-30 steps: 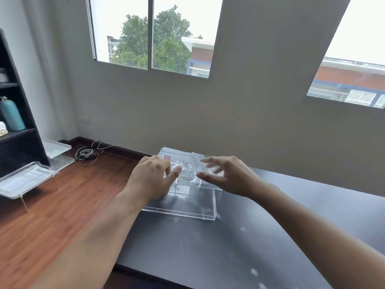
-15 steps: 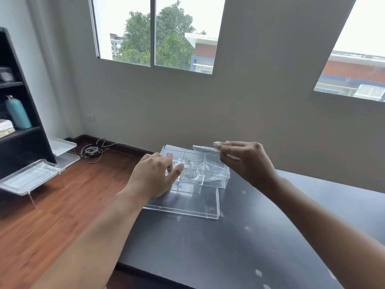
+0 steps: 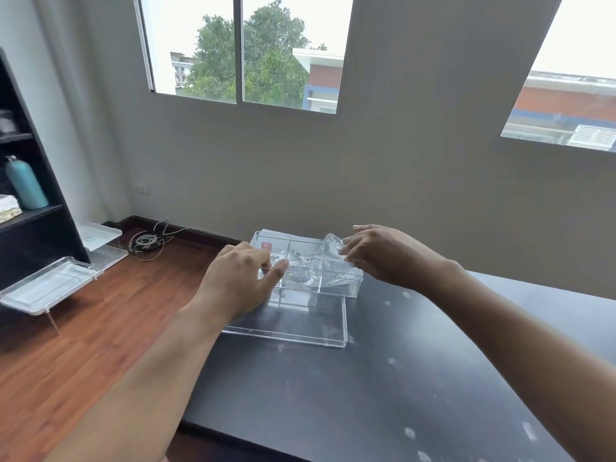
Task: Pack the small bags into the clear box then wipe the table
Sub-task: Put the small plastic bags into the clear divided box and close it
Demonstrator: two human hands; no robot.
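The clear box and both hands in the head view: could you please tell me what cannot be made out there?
- Clear box: the left hand covers its near left corner.
- Bags inside the box: clear on clear, too small to count.
- Small bag: the right hand pinches one edge; its contents are unreadable.
- Lid: its left end lies under the left wrist.
- Table: cut off by the frame's right and bottom edges.

Both forearms reach fwd, bare, converging toward the middle. Left hand [image 3: 238, 280] lies palm-down w/ fingers loosely bent, thumb stretched out to the right, wrist roughly in line w/ the forearm. Right hand [image 3: 378, 258] is raised slightly higher, back of hand up, fingers curled & pinching a small clear bag [image 3: 330, 250] at the fingertips.
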